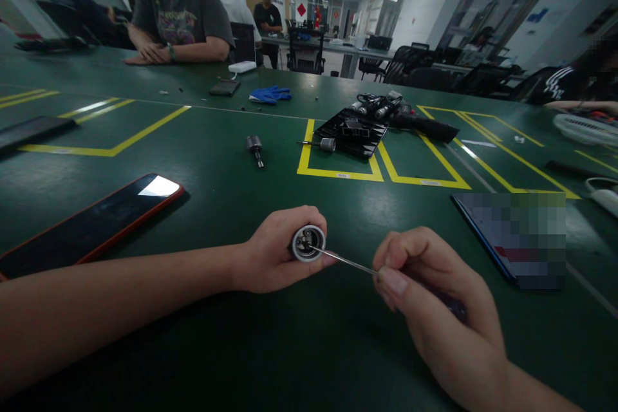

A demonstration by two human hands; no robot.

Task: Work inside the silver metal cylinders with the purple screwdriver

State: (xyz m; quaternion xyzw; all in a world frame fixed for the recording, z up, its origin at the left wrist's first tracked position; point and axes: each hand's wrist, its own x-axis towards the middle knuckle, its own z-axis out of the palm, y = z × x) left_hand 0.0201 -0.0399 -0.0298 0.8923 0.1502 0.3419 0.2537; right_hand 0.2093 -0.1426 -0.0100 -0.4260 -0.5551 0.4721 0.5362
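Right now, near the middle of the bench (217,199), a small round metal housing (309,228) sits inside the curled left hand (273,261), its open end turned toward the viewer. A pale, smooth rim rings a dark hollow, where small metallic details show — too small to make out one by one. The left hand's fingers wrap the sides, so most of the outer wall is hidden. To its right, a thin, straight screwdriver (350,262) runs with its tip into the opening; the right hand (439,309) pinches it between thumb and fingers and covers most of the dark handle.

Around them, from the left: a dark flat slab (36,131) at the edge, then a phone (96,225) in a red-orange case, lying beyond the left forearm. Next come a loose metal part (254,149) with a narrow shaft, a blue glove (271,95) farther back, and a ridged black tray (333,122) heaped with metal and black pieces — it overlaps yellow tape (338,174) on the bench. Beyond the right hand lies another phone (512,241), its screen partly blurred out.
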